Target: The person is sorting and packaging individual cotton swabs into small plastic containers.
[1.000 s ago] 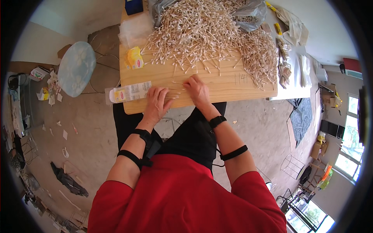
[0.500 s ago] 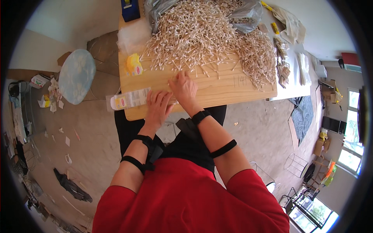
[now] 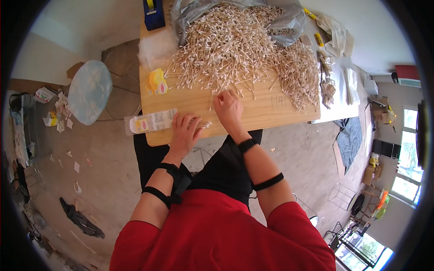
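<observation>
My left hand (image 3: 183,131) is curled over a small bunch of cotton swabs (image 3: 205,124) at the table's near edge. Their tips stick out to the right of my fingers. Beside that hand, on its left, lies a flat clear plastic packet (image 3: 156,121) with a printed white and yellow card; my fingertips rest at its right end. My right hand (image 3: 229,109) is closed in a pinch just in front of the big heap of loose cotton swabs (image 3: 226,45). A single swab lies close by its fingers; whether the pinch holds one is hidden.
A grey plastic bag (image 3: 289,27) lies at the heap's far side. On the left are a blue tape dispenser (image 3: 154,16), clear plastic sleeves (image 3: 156,47) and yellow printed cards (image 3: 157,82). A pale blue round stool (image 3: 90,92) stands left of the wooden table (image 3: 253,108).
My right hand has moved right, away from my left hand. The swab tips beside my left hand now show more plainly. My left hand stays by the packet.
</observation>
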